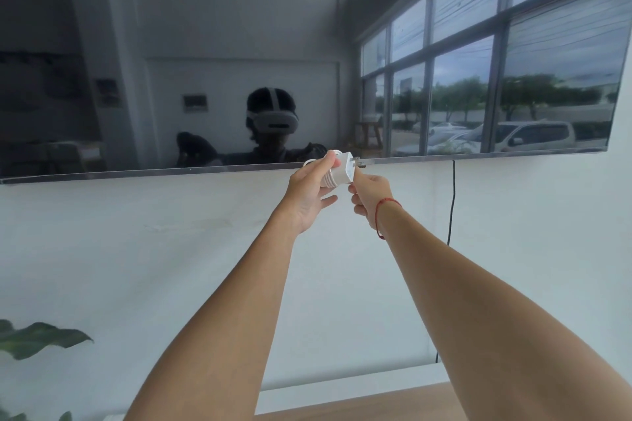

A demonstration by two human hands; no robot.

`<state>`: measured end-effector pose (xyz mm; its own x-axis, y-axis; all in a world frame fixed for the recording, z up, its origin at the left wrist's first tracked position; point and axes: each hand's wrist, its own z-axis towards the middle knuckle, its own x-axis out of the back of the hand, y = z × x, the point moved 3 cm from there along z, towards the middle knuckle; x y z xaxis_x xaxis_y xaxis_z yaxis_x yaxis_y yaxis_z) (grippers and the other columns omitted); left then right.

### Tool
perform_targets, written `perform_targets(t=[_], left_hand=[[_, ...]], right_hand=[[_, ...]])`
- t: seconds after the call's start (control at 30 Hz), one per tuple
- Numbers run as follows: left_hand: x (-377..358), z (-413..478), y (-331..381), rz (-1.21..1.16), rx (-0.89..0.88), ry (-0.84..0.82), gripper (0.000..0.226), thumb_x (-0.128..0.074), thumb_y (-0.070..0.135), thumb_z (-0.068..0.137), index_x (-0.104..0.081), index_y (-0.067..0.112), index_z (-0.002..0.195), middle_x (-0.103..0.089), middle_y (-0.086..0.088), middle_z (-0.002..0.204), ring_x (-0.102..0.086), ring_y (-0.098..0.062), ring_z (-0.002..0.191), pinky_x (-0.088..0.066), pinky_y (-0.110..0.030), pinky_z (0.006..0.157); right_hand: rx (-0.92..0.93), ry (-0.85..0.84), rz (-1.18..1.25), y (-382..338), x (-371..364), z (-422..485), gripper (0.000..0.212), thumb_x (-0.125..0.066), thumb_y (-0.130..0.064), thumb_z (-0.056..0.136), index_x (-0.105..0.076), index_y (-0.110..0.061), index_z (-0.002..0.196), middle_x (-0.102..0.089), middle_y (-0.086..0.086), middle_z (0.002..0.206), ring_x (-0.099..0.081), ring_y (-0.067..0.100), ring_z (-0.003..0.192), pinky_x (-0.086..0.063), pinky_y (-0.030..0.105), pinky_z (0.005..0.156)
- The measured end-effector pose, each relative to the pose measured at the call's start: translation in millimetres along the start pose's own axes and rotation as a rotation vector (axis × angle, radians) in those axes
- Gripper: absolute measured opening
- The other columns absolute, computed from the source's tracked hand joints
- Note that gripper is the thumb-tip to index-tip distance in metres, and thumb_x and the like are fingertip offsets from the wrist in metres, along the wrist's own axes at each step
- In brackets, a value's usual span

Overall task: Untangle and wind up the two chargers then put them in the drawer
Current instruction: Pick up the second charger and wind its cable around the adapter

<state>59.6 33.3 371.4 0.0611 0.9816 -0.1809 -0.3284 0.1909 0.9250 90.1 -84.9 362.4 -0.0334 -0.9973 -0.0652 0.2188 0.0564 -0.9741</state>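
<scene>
A white charger (343, 168) with its metal prongs pointing right is held up at arm's length in front of the wall. White cable is wound around its body. My left hand (309, 196) grips the wound charger from the left, thumb on top. My right hand (369, 196) pinches the charger's lower right corner, and I cannot tell whether it holds a cable end there. A red string bracelet circles my right wrist. The second charger and the drawer are out of view.
A large dark wall-mounted screen (205, 44) fills the upper view and reflects the room and windows. A black cable (452, 215) hangs down the white wall to the right of my hands. A wooden surface (393, 403) lies below. Plant leaves (37, 338) show at lower left.
</scene>
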Motion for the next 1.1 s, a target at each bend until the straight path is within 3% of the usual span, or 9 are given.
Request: perform_targets(t=[0.1, 0.2, 0.33, 0.5, 0.57, 0.67, 0.77, 0.93, 1.1], left_hand=[[4, 1, -3, -0.033, 0.007, 0.054, 0.021, -0.064, 0.041, 0.088, -0.066, 0.023, 0.097, -0.064, -0.010, 0.121, -0.061, -0.027, 0.113, -0.037, -0.051, 0.107], [6, 0, -2, -0.041, -0.003, 0.125, 0.019, -0.062, 0.042, 0.089, -0.067, 0.025, 0.096, -0.067, -0.007, 0.113, -0.064, -0.027, 0.109, -0.040, -0.048, 0.104], [7, 2, 5, -0.085, -0.030, 0.288, 0.018, -0.066, 0.042, 0.087, -0.071, 0.025, 0.083, -0.067, -0.008, 0.106, -0.062, -0.025, 0.098, -0.052, -0.034, 0.072], [17, 5, 1, 0.023, -0.050, 0.397, 0.031, -0.070, 0.043, 0.083, -0.072, 0.021, 0.105, -0.065, -0.006, 0.095, -0.053, -0.022, 0.065, -0.039, -0.022, 0.043], [21, 5, 0, 0.043, -0.087, 0.385, 0.027, -0.070, 0.039, 0.085, -0.072, 0.018, 0.102, -0.066, -0.008, 0.090, -0.055, -0.021, 0.061, -0.046, -0.025, 0.048], [26, 6, 0, 0.115, -0.141, 0.362, 0.012, -0.068, 0.040, 0.086, -0.070, 0.028, 0.089, -0.070, -0.003, 0.102, -0.066, -0.020, 0.088, -0.056, -0.031, 0.076], [26, 7, 3, 0.159, -0.139, 0.332, 0.012, -0.067, 0.043, 0.086, -0.068, 0.032, 0.090, -0.069, 0.004, 0.103, -0.065, -0.015, 0.099, -0.051, -0.029, 0.076], [21, 10, 17, 0.216, -0.074, 0.294, 0.028, -0.057, 0.053, 0.088, -0.066, 0.027, 0.083, -0.065, 0.005, 0.092, -0.059, -0.013, 0.086, -0.049, -0.030, 0.070], [16, 8, 16, 0.165, -0.046, 0.206, 0.038, -0.056, 0.060, 0.083, -0.067, 0.025, 0.090, -0.070, 0.000, 0.103, -0.061, -0.018, 0.097, -0.048, -0.032, 0.073]], right_hand=[[-0.019, -0.015, -0.017, 1, -11, -2, 0.042, -0.053, -0.046, 0.093, -0.058, -0.011, 0.071, -0.043, 0.000, 0.062, -0.029, 0.013, 0.046, -0.025, 0.022, 0.042], [-0.025, -0.058, -0.070, 2, -21, -4, 0.037, -0.048, -0.035, 0.095, -0.060, -0.010, 0.071, -0.042, 0.000, 0.060, -0.028, 0.013, 0.045, -0.024, 0.020, 0.039], [0.000, -0.152, -0.306, 7, -33, -10, 0.038, -0.043, -0.030, 0.093, -0.065, -0.009, 0.070, -0.045, -0.001, 0.060, -0.032, 0.015, 0.046, -0.027, 0.022, 0.043], [0.138, -0.266, -0.464, 2, -43, -17, 0.042, -0.046, -0.030, 0.091, -0.062, -0.013, 0.056, -0.050, -0.005, 0.054, -0.036, 0.016, 0.050, -0.032, 0.023, 0.049], [0.181, -0.247, -0.440, -9, -40, -17, 0.040, -0.047, -0.030, 0.088, -0.061, -0.011, 0.056, -0.051, -0.007, 0.050, -0.035, 0.016, 0.051, -0.031, 0.024, 0.050], [0.204, -0.230, -0.288, -27, -33, -15, 0.039, -0.043, -0.031, 0.089, -0.059, -0.006, 0.063, -0.047, -0.006, 0.047, -0.031, 0.013, 0.045, -0.027, 0.023, 0.045], [0.225, -0.219, -0.243, -40, -29, -12, 0.032, -0.049, -0.028, 0.084, -0.061, -0.004, 0.066, -0.039, -0.010, 0.042, -0.028, 0.012, 0.043, -0.026, 0.023, 0.045], [0.278, -0.189, -0.235, -55, -25, -9, 0.028, -0.058, -0.022, 0.084, -0.059, -0.006, 0.061, -0.039, -0.011, 0.038, -0.029, 0.010, 0.039, -0.030, 0.021, 0.045], [0.311, -0.138, -0.220, -67, -19, -5, 0.039, -0.068, -0.039, 0.086, -0.064, -0.009, 0.062, -0.048, -0.006, 0.045, -0.041, 0.011, 0.045, -0.042, 0.025, 0.055]])
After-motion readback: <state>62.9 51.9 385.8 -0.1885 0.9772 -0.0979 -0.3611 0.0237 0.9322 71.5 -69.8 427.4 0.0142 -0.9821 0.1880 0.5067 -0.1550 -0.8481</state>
